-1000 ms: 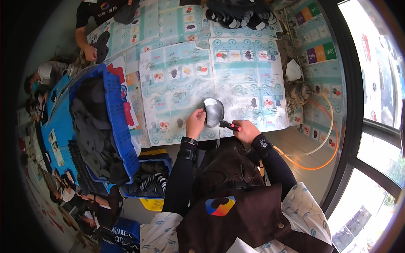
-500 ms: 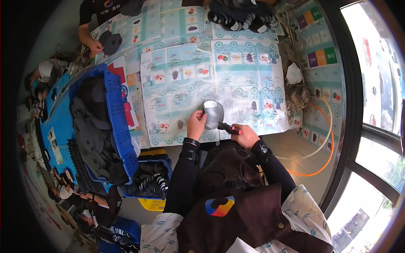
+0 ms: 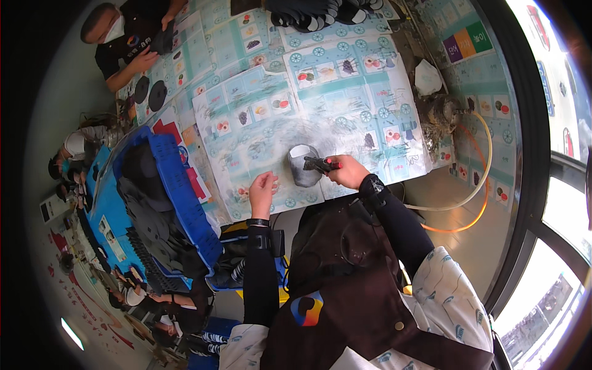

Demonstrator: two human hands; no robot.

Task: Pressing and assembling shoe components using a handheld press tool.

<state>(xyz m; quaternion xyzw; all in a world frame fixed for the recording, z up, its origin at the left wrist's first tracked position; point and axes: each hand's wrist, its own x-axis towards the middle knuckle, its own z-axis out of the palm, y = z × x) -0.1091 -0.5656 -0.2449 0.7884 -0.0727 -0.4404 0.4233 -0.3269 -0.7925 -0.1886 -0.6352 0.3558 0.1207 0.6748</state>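
Note:
On the paper-covered table in front of me lies a rounded dark grey piece (image 3: 305,171) with a white patch at its far end; it may be part of a shoe. My right hand (image 3: 349,172) is closed around a black hand tool (image 3: 319,164) with red ends, whose exact kind I cannot make out. The tool's black end reaches over the grey piece, seemingly against its upper side. To the left of the piece, my left hand (image 3: 263,192) hovers apart from it, fingers loosely bent and holding nothing.
A blue basket (image 3: 185,203) heaped with dark grey pieces stands at my left. Dark pieces with white ends (image 3: 327,15) are piled at the table's far side. A co-worker (image 3: 132,52) handles a dark piece at the far left. Yellow and orange hoses (image 3: 488,154) loop at the right.
My left hand has let go of the grey piece and drawn back to the left. The tool has swung over the piece. The view has shifted, and the co-worker now shows more fully.

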